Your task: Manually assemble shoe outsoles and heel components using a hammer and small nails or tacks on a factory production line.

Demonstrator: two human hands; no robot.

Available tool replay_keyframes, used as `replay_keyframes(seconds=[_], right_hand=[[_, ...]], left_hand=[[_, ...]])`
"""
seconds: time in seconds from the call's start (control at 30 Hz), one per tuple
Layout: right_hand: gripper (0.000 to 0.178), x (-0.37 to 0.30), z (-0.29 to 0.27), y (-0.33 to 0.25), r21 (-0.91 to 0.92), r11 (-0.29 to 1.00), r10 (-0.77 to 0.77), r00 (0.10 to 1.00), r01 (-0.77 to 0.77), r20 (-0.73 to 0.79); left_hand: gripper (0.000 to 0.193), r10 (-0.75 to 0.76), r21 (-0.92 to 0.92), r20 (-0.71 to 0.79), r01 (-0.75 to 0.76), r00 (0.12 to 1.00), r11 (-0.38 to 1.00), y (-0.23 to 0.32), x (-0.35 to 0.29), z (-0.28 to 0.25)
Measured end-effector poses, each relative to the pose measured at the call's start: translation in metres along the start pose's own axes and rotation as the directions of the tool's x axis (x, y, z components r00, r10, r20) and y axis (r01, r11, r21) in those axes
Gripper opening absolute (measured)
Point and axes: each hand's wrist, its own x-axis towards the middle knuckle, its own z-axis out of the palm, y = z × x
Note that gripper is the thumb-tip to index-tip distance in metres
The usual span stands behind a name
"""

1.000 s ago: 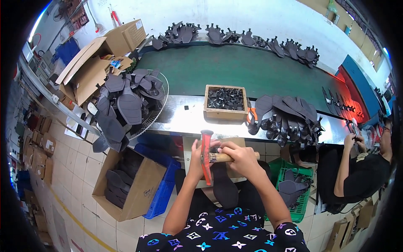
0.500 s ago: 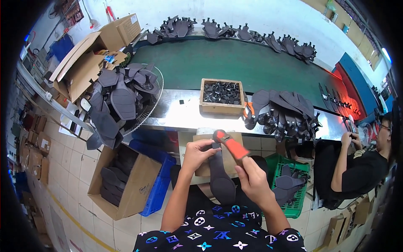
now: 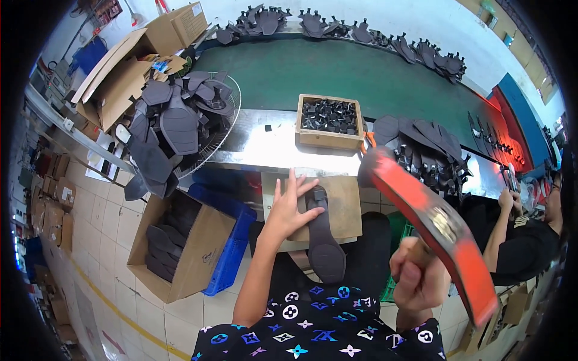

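red hammer (image 3: 444,225) raised since earlier

1. Desk (image 3: 256,147) offers open passage between wire basket (image 3: 239,103) and wooden box (image 3: 328,140).
2. Pliers (image 3: 369,142) narrow the gap toward the sole pile (image 3: 428,137).
3. Raised hammer (image 3: 444,225) obstructs the right side.

No wording or number can be read with certainty. The open cardboard box (image 3: 191,277) bears a small dark printed emblem (image 3: 208,258) on its side panel, with blurred marks about it; the upper carton (image 3: 180,29) carries a pale label (image 3: 197,9) near its top edge. Repeated flower-like and letter-like motifs in white, blue and pink cover the person's black shirt (image 3: 313,344).
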Motion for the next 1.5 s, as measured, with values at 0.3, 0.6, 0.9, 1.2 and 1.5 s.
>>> replay_keyframes(seconds=[0.3, 0.6, 0.9, 1.2, 1.5], right_hand=[[0.038, 0.057, 0.002, -0.028, -0.072, 0.996, -0.043, 0.992, 0.052, 0.121], [0.051, 0.042, 0.012, -0.003, -0.228, 0.973, 0.058, 0.997, -0.047, 0.044], [0.044, 0.051, 0.066, 0.071, -0.600, 0.753, -0.040, 0.929, 0.270, 0.368], [0.032, 0.055, 0.017, 0.020, 0.663, 0.734, -0.381, 0.718, -0.148, 0.583], [0.024, 0.077, -0.003, -0.013, 0.711, 0.697, -0.683, 0.383, 0.088, 0.622]], left_hand=[[0.108, -0.111, 0.029, 0.104, 0.109, 0.988, 0.994, -0.003, 0.004, -0.002], [0.031, 0.205, 0.247, 0.046, -0.209, 0.978, 0.946, 0.003, -0.004, -0.006], [0.024, 0.013, -0.640, 0.485, 0.345, 0.874, 0.687, 0.126, -0.069, -0.058], [0.028, 0.094, -0.680, 0.650, 0.522, 0.754, 0.514, 0.135, -0.082, -0.060], [0.031, 0.501, -0.799, 0.601, 0.436, 0.623, 0.415, 0.137, -0.085, -0.044]])
